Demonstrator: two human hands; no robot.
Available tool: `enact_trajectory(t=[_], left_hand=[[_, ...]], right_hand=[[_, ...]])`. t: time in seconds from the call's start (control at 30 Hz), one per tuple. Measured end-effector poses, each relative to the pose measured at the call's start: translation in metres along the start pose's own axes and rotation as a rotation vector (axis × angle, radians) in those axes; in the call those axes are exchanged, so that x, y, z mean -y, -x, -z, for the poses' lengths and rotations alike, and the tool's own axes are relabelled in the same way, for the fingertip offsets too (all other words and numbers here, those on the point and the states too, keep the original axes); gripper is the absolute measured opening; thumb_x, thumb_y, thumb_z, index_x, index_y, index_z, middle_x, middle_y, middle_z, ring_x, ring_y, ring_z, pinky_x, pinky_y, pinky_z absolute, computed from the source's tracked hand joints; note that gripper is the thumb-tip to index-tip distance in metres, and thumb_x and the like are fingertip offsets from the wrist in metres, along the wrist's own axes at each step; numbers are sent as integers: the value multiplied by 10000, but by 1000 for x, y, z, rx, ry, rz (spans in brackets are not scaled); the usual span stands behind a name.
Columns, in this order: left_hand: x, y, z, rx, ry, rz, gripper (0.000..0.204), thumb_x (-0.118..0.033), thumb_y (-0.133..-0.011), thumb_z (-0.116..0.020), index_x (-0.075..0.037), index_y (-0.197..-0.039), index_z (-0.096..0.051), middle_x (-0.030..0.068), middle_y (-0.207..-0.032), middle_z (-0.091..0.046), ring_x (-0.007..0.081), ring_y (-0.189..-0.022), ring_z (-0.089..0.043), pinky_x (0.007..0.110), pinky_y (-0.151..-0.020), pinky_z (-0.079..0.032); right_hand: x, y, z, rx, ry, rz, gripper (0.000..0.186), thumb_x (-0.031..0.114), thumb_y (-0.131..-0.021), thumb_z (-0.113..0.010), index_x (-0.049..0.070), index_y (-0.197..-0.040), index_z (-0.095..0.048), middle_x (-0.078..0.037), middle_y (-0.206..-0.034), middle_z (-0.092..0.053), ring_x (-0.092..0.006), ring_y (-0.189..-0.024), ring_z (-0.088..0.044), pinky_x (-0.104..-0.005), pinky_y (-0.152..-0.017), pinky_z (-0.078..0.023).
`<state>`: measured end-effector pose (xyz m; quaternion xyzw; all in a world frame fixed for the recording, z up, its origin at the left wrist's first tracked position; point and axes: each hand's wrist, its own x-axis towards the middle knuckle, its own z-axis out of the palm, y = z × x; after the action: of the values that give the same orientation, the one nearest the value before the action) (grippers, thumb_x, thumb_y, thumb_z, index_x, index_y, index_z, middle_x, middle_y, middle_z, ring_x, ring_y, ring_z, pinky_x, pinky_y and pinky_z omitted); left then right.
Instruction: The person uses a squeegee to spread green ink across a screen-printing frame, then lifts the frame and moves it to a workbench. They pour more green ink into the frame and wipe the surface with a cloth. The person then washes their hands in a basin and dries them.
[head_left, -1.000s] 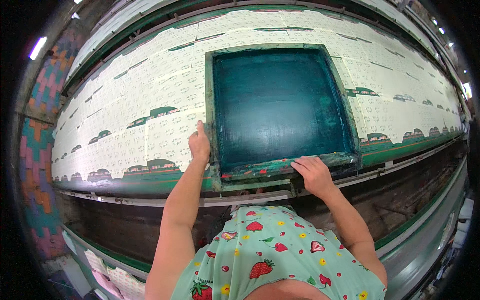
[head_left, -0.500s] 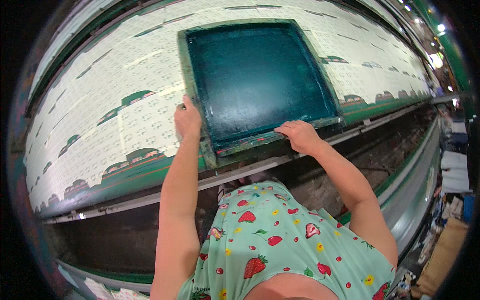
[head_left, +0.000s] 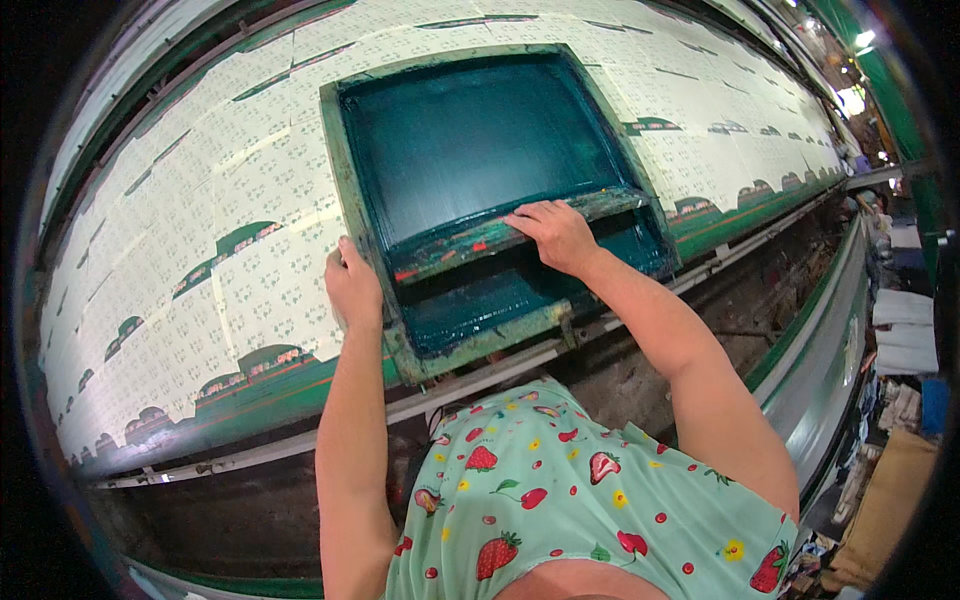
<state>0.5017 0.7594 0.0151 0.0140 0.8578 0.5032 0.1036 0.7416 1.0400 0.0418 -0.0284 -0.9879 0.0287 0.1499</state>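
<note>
Head view: the right hand held a paint-smeared bar inside a screen frame.
Its fingers were clasped over the bar, which lay crosswise in the frame's nearer half. The frame sat over pale printed panels on a green table. The left hand was by the frame's left edge; whether its partly hidden fingers grasped it, I could not tell.
</note>
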Motion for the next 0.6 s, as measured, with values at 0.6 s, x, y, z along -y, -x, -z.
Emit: enact_trajectory(t=[0.6], left_hand=[[-3,-1,-10,-248,-84,6,490,-337,-1168,-560,108,-1310,-707,268,-1231,-744,383,-1128,-711,450,-1011,-540]], right_hand=[[-189,-289,-102,-2,21,-18,443,69,-893,-722,186,-1320,-760,-87,-1154,-756,-310,-1119,-733,-462,-935,-566]])
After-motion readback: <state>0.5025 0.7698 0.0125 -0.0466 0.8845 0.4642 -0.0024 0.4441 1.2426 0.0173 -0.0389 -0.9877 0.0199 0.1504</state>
